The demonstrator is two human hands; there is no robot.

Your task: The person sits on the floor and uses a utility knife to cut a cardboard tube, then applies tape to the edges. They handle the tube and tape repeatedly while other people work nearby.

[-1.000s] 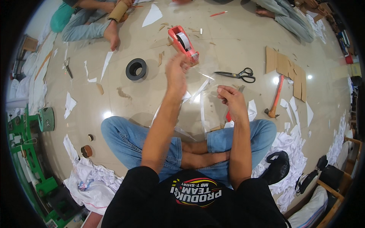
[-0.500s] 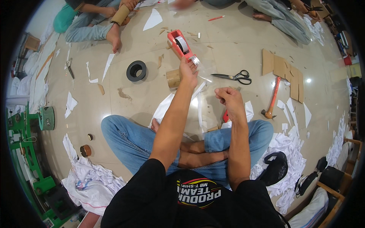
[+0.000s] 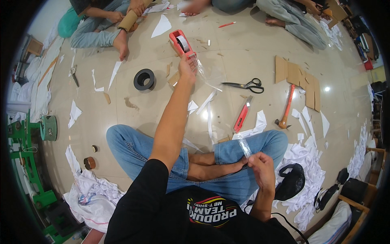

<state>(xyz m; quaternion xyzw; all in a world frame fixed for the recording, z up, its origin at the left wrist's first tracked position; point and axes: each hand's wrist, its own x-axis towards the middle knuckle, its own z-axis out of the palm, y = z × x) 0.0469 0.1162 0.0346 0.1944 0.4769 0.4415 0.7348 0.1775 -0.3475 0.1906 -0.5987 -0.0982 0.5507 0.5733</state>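
My left hand (image 3: 188,68) is closed around the lower end of a red tape dispenser (image 3: 188,51), held out over the floor at arm's length. Clear tape (image 3: 200,67) trails from the dispenser's cutting end; its middle stretch is hard to make out. Over my right knee, my right hand (image 3: 263,167) pinches the end of a clear tape strip (image 3: 243,144). A brown roll (image 3: 174,79) is partly hidden by my left forearm. Between my hands lie a red utility knife (image 3: 242,116) and black-handled scissors (image 3: 245,85).
At the right lie a hammer (image 3: 291,101), cardboard pieces (image 3: 298,75) and a heap of white scraps (image 3: 304,183). A black spool (image 3: 144,79) stands left of my arm. Other people sit opposite, one holding a cardboard tube (image 3: 128,20). Green machinery (image 3: 28,162) borders the left.
My right hand has drawn back toward my body, with a clear strip now showing from its fingers. The left hand and dispenser have shifted slightly left. The utility knife has come into full view.
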